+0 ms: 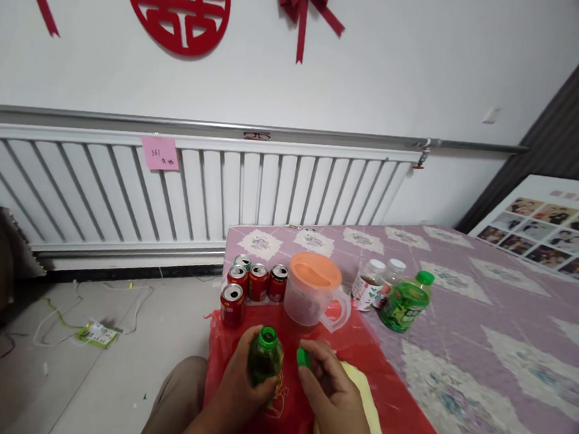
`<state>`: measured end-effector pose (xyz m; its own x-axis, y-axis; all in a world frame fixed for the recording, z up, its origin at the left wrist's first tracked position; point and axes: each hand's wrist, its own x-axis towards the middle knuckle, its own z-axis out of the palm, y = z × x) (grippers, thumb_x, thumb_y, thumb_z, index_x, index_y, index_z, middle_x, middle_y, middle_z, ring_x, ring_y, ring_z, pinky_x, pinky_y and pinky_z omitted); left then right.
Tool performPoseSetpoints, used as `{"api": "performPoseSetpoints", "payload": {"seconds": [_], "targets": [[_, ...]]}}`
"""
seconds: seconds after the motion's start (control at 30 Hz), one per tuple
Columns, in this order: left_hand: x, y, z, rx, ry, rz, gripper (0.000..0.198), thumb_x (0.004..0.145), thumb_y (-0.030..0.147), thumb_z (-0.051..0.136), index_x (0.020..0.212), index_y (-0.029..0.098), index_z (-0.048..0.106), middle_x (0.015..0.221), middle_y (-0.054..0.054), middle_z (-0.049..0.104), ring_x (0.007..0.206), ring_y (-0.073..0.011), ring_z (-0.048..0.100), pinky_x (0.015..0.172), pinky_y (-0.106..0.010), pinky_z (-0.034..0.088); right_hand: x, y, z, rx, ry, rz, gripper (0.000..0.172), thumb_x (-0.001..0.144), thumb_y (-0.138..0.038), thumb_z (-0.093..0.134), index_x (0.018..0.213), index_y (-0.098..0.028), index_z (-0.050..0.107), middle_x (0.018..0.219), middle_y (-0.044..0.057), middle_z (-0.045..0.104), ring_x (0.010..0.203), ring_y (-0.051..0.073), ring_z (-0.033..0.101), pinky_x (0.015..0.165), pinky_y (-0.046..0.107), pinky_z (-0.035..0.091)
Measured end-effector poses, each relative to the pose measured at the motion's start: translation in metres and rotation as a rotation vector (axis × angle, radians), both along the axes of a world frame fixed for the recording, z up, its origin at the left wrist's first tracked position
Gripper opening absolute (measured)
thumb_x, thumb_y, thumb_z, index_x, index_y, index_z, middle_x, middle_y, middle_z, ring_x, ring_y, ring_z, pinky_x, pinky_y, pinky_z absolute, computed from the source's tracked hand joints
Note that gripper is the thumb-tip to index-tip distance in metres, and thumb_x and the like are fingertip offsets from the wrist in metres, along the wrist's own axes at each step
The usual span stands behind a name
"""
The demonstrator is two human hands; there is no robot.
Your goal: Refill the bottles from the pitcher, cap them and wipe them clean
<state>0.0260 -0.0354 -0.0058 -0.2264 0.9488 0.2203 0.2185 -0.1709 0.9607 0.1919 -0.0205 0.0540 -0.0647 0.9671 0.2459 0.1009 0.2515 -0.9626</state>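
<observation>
My left hand (244,380) is wrapped round a green bottle (265,359), whose mouth is uncapped and faces up. Just to its right, my right hand (328,390) pinches a green bottle cap (303,358) between thumb and fingers, apart from the bottle. Both hands are above a red plastic sheet (395,406). A yellow cloth (366,403) lies partly under my right hand. Beyond the hands stands a clear plastic pitcher (305,302) with an orange lid (315,270) and a handle on its right.
Several opened red cans (232,306) stand left of the pitcher. To its right are two white-capped bottles (367,286) and a green-capped bottle (406,303). A patterned purple cloth (460,337) extends right. Behind is a white radiator (271,189); a power strip (98,334) lies on the floor.
</observation>
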Motion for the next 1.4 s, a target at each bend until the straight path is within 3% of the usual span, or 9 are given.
{"api": "performPoseSetpoints", "payload": {"seconds": [0.1, 0.2, 0.6, 1.0, 1.2, 1.4], "targets": [[0.000, 0.001, -0.001, 0.021, -0.049, -0.045, 0.072, 0.066, 0.019, 0.067, 0.133, 0.018, 0.041, 0.137, -0.015, 0.056, 0.125, -0.0300, 0.058, 0.107, -0.046, 0.048, -0.016, 0.005, 0.026, 0.070, -0.098, 0.077, 0.028, 0.085, -0.037, 0.063, 0.110, -0.025, 0.068, 0.114, 0.007, 0.068, 0.105, 0.022, 0.065, 0.090, 0.032, 0.054], [0.000, 0.002, -0.002, 0.045, -0.109, -0.095, 0.074, 0.068, 0.019, 0.068, 0.136, 0.019, 0.039, 0.141, -0.015, 0.054, 0.128, -0.0301, 0.056, 0.108, -0.046, 0.047, -0.028, 0.012, 0.041, 0.155, -0.202, 0.109, 0.029, 0.085, -0.030, 0.059, 0.112, -0.025, 0.067, 0.114, 0.007, 0.067, 0.104, 0.021, 0.064, 0.090, 0.033, 0.054], [0.002, 0.007, -0.011, 0.112, -0.132, -0.160, 0.071, 0.070, 0.009, 0.065, 0.135, 0.020, 0.038, 0.140, -0.013, 0.053, 0.127, -0.0253, 0.056, 0.108, -0.042, 0.047, -0.037, 0.018, 0.040, 0.285, -0.431, 0.221, 0.027, 0.088, -0.024, 0.057, 0.112, -0.027, 0.069, 0.118, 0.006, 0.068, 0.111, 0.023, 0.061, 0.098, 0.040, 0.049], [0.002, 0.008, -0.020, 0.096, -0.116, -0.126, 0.076, 0.066, 0.007, 0.066, 0.136, 0.019, 0.038, 0.140, -0.015, 0.052, 0.128, -0.0281, 0.054, 0.109, -0.045, 0.045, -0.039, 0.023, 0.068, 0.322, -0.667, 0.354, 0.029, 0.085, -0.012, 0.054, 0.106, -0.024, 0.070, 0.112, 0.006, 0.069, 0.104, 0.023, 0.061, 0.094, 0.039, 0.048], [0.002, 0.007, -0.013, 0.125, -0.138, -0.153, 0.075, 0.066, 0.004, 0.065, 0.135, 0.021, 0.041, 0.138, -0.011, 0.055, 0.126, -0.0256, 0.056, 0.108, -0.041, 0.047, -0.040, 0.022, 0.058, 0.307, -0.597, 0.284, 0.027, 0.083, -0.014, 0.056, 0.104, -0.023, 0.069, 0.105, 0.006, 0.068, 0.100, 0.023, 0.062, 0.089, 0.037, 0.050], [0.005, 0.009, -0.016, 0.140, -0.192, -0.149, 0.072, 0.068, 0.009, 0.073, 0.133, 0.022, 0.044, 0.134, -0.012, 0.058, 0.122, -0.0278, 0.058, 0.106, -0.043, 0.047, -0.051, 0.019, 0.043, 0.237, -0.514, 0.046, 0.021, 0.077, -0.021, 0.061, 0.097, -0.021, 0.068, 0.096, 0.007, 0.067, 0.094, 0.025, 0.063, 0.086, 0.039, 0.051]]}}
